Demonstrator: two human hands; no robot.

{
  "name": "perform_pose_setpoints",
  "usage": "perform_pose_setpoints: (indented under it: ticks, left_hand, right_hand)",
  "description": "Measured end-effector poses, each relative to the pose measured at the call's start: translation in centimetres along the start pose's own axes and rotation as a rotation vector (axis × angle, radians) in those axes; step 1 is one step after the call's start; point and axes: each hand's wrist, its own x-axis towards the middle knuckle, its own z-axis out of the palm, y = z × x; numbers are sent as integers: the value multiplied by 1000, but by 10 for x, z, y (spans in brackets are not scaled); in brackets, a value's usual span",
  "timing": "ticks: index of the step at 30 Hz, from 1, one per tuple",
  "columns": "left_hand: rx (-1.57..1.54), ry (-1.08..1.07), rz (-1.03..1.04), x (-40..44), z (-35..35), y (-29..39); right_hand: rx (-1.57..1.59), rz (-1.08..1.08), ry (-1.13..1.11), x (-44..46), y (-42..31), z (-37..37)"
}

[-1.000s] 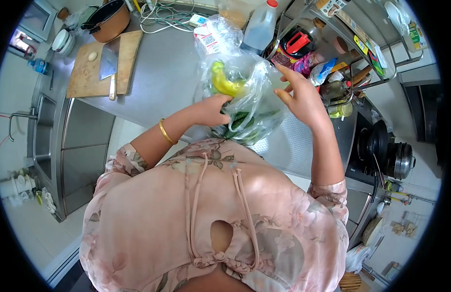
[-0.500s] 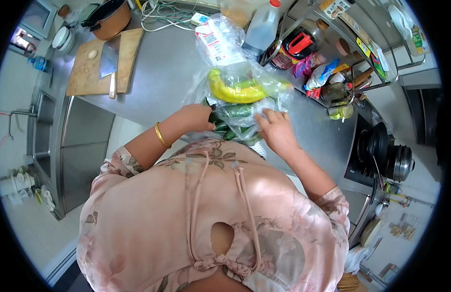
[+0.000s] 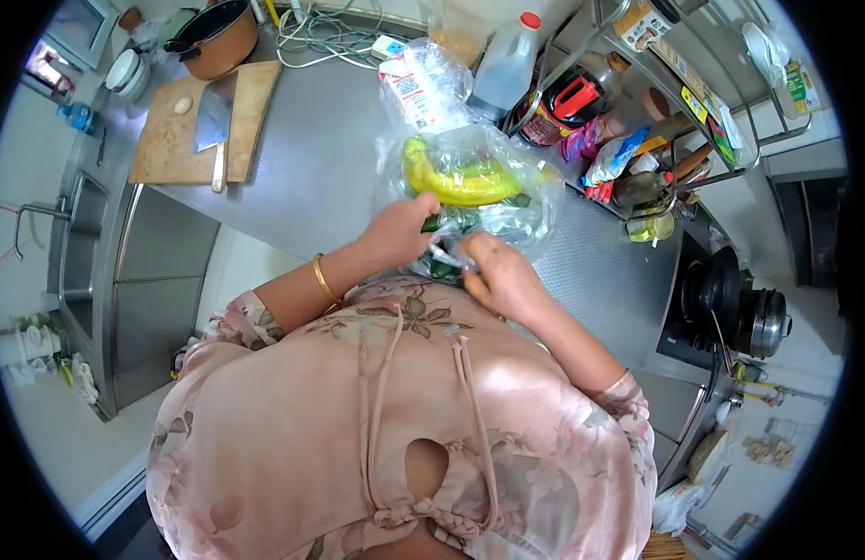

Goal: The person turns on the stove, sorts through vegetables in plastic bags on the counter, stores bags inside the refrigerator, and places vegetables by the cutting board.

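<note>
A clear plastic bag (image 3: 535, 210) lies at the counter's front edge. Inside it a curved yellow-green vegetable (image 3: 465, 187) shows at the top, with dark green cucumbers (image 3: 462, 220) below it. My left hand (image 3: 400, 231) has its fingers closed round the end of a cucumber at the bag's left side. Close beside it, my right hand (image 3: 499, 273) pinches a gathered piece of the clear plastic near the counter edge. The lower cucumbers are partly hidden by the plastic and my hands.
On the left, a cutting board (image 3: 159, 145) holds a cleaver (image 3: 215, 121) and a small pale item. Behind the bag are crumpled packaging (image 3: 423, 82) and a red-capped jug (image 3: 507, 65). A metal rack (image 3: 628, 56) with bottles stands right, near a stove (image 3: 680, 327).
My right hand came down from above the bag onto its plastic and moved left and nearer my body. My left hand shifted slightly right, onto a cucumber. The bag's contents are spread flatter.
</note>
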Motion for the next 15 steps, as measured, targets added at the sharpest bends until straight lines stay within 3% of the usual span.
perform_pose_setpoints:
  ticks: [3,7,10,15]
  left_hand:
    - [222,-119,-146,-4,-8,7]
    - [343,-220,-201,-12,-16,15]
    - [451,-184,-132,-24,-12,13]
    - [713,-170,-139,-33,5,29]
  right_hand:
    - [72,190,-8,7,5,-6]
    - [439,116,368,22,-3,-40]
    - [177,-10,417,31,-7,-68]
    - [300,182,333,48,-26,-71]
